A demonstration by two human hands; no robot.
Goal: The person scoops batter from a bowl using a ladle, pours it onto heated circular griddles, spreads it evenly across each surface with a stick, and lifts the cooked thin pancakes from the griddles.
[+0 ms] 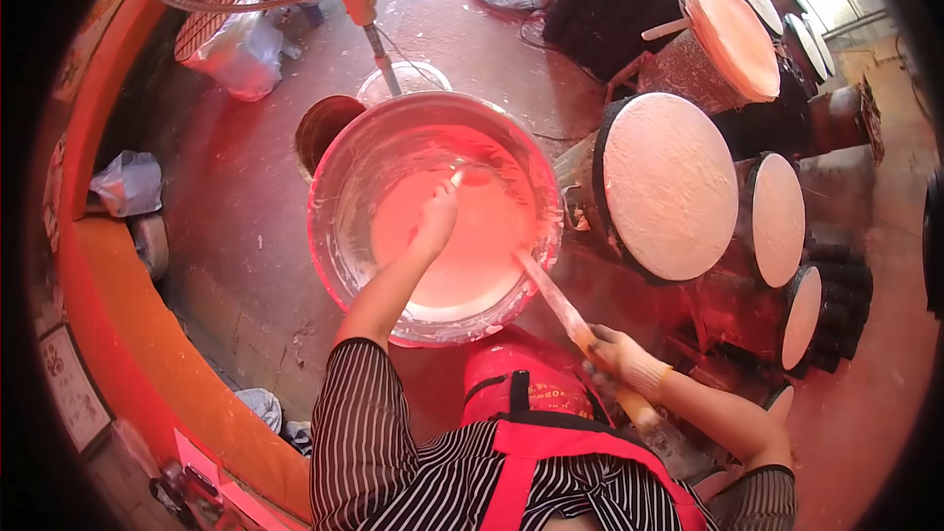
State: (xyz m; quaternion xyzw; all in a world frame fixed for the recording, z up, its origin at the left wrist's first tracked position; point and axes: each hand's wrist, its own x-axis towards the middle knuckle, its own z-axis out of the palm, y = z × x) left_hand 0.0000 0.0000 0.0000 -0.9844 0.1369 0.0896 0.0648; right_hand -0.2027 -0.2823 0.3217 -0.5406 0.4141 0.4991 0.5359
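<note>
A large red-rimmed basin (324,236) stands in front of me, with pale, runny batter (433,275) inside. My left hand (440,214) reaches over the batter, its fingers closed round the light handle of a ladle (476,177). The ladle's head sits at the batter's surface; its exact shape is hard to make out. Lower right, my right hand (629,362), in a pale glove, is wrapped round a long wooden stick (559,303). The stick's whitened upper end leans over the basin's near right rim, at the batter's edge.
Right of the basin stand several drum-like stoves with round, pale-coated tops (671,187). Black coal briquettes (590,10) are stacked behind. A pedestal fan (374,39) rises beyond the basin. An orange ledge (177,334) curves along the left, and plastic bags (246,54) lie farther back.
</note>
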